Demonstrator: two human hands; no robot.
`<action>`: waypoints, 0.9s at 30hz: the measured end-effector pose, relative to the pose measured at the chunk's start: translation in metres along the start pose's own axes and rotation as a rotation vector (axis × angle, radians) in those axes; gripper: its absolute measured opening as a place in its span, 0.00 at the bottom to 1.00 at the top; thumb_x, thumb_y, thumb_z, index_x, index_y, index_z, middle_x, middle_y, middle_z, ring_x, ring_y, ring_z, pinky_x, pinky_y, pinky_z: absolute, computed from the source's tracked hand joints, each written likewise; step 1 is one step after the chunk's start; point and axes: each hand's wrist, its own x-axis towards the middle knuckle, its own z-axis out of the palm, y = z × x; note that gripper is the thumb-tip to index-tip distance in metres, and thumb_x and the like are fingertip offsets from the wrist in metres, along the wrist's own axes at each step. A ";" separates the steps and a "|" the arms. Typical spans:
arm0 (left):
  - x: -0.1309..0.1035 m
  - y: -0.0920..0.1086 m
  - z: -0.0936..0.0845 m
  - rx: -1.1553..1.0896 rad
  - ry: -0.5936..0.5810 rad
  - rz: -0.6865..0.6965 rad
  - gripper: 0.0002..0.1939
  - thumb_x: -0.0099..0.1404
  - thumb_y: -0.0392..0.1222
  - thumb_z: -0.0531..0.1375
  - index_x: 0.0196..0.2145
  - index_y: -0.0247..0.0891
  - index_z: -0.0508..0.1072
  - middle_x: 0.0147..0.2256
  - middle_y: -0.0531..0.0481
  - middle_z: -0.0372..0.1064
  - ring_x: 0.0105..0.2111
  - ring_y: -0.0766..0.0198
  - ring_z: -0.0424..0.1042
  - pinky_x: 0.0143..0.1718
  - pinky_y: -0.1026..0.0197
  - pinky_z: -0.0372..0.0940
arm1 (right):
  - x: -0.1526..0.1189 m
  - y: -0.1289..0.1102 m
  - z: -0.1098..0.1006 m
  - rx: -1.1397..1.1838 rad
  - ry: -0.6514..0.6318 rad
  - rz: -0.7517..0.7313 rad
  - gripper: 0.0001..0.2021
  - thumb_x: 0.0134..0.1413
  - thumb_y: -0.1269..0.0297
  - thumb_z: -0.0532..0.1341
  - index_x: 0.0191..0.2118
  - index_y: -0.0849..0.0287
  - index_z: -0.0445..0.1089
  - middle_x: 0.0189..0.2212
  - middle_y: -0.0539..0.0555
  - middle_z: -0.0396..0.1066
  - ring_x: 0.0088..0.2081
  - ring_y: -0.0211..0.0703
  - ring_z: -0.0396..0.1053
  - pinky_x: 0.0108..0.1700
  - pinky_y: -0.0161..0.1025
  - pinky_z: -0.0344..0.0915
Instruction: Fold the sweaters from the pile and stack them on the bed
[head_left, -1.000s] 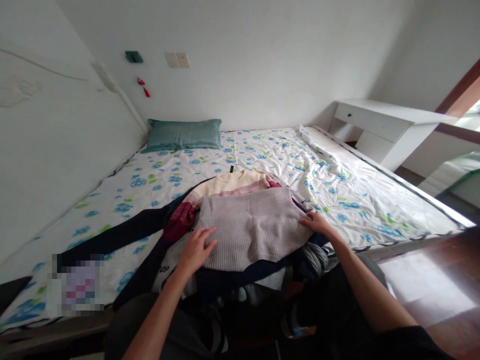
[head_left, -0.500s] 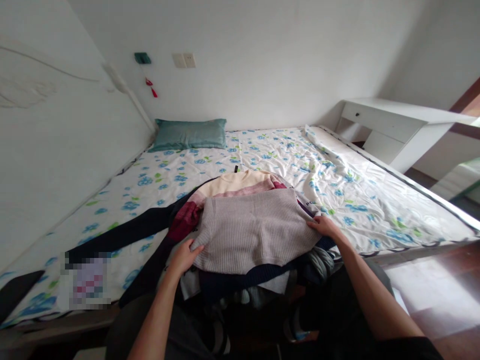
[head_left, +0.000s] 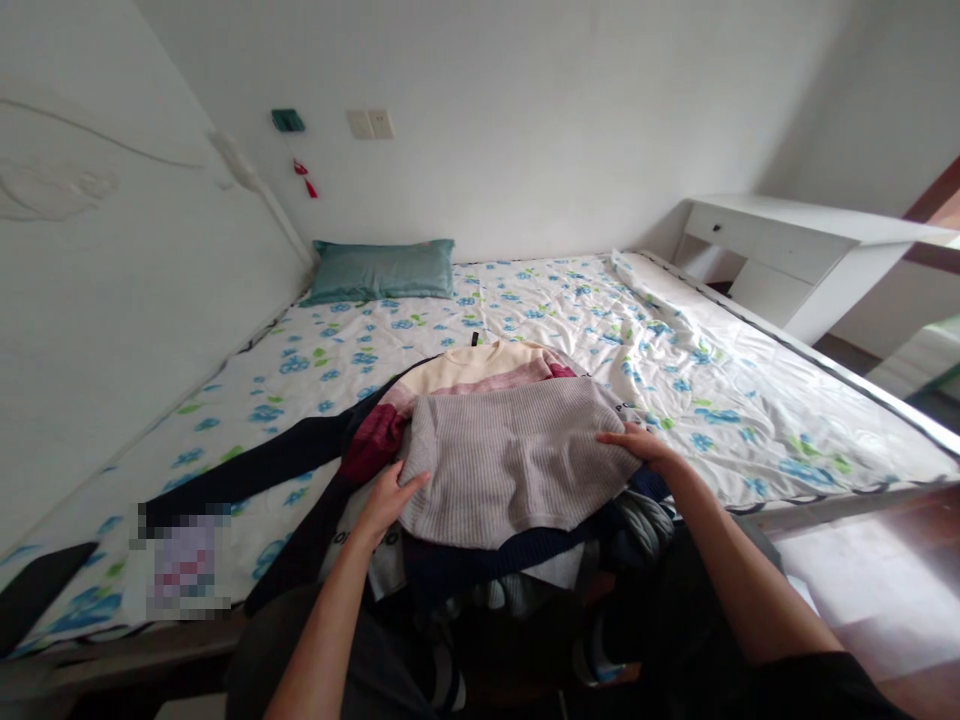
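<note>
A light grey ribbed sweater [head_left: 510,460] lies on top of several garments at the near edge of the bed. My left hand [head_left: 391,497] grips its left side, thumb on top and fingers tucked beneath. At the sweater's right side, my right hand [head_left: 637,445] holds the edge, thumb lying over the knit. Beyond it shows a cream, pink and dark red sweater [head_left: 465,370]. Navy cloth [head_left: 502,565] sticks out below, and a long black sleeve [head_left: 262,462] stretches left over the sheet.
The bed has a blue-flowered sheet [head_left: 525,290] and a green pillow [head_left: 382,270] by the wall. A white desk [head_left: 787,245] stands at the right. A dark flat object [head_left: 45,590] and a blurred-out item [head_left: 184,565] lie at the lower left.
Both hands have moved slightly inward along the grey sweater's sides, the thumbs now further over the knit. Its sides are drawn in a little. The view has shifted slightly.
</note>
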 end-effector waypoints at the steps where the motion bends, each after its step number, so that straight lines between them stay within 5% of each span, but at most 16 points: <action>1: 0.000 -0.002 0.002 -0.099 -0.051 -0.025 0.26 0.70 0.58 0.63 0.57 0.41 0.80 0.60 0.40 0.82 0.58 0.47 0.82 0.54 0.54 0.77 | -0.003 -0.002 -0.002 0.062 0.011 -0.025 0.21 0.46 0.49 0.80 0.46 0.50 0.84 0.46 0.59 0.86 0.45 0.60 0.84 0.46 0.50 0.82; 5: 0.000 -0.011 0.009 -0.220 -0.098 -0.120 0.24 0.63 0.49 0.69 0.55 0.37 0.80 0.58 0.37 0.83 0.58 0.43 0.82 0.58 0.50 0.75 | -0.007 -0.005 -0.018 -0.070 0.106 -0.005 0.19 0.48 0.52 0.78 0.45 0.52 0.82 0.41 0.58 0.86 0.43 0.58 0.84 0.45 0.50 0.83; 9: -0.002 -0.010 0.011 -0.222 -0.004 -0.171 0.26 0.60 0.47 0.72 0.54 0.36 0.80 0.59 0.36 0.82 0.60 0.42 0.81 0.60 0.50 0.74 | -0.003 0.000 -0.020 -0.368 0.179 0.081 0.12 0.45 0.62 0.77 0.37 0.56 0.81 0.37 0.58 0.86 0.41 0.56 0.83 0.46 0.47 0.81; 18: -0.016 0.014 0.013 -0.674 -0.125 -0.423 0.22 0.56 0.50 0.81 0.43 0.38 0.83 0.42 0.37 0.87 0.47 0.43 0.86 0.48 0.51 0.79 | -0.009 0.002 -0.001 -0.109 0.008 -0.002 0.28 0.42 0.64 0.78 0.53 0.49 0.80 0.52 0.55 0.85 0.51 0.57 0.83 0.52 0.47 0.82; 27: -0.035 0.035 -0.006 -0.832 0.053 -0.227 0.24 0.52 0.43 0.81 0.45 0.33 0.84 0.41 0.39 0.87 0.42 0.47 0.87 0.40 0.57 0.79 | -0.032 -0.014 -0.019 0.103 0.003 -0.062 0.25 0.50 0.57 0.76 0.56 0.48 0.78 0.53 0.56 0.84 0.51 0.59 0.84 0.50 0.49 0.84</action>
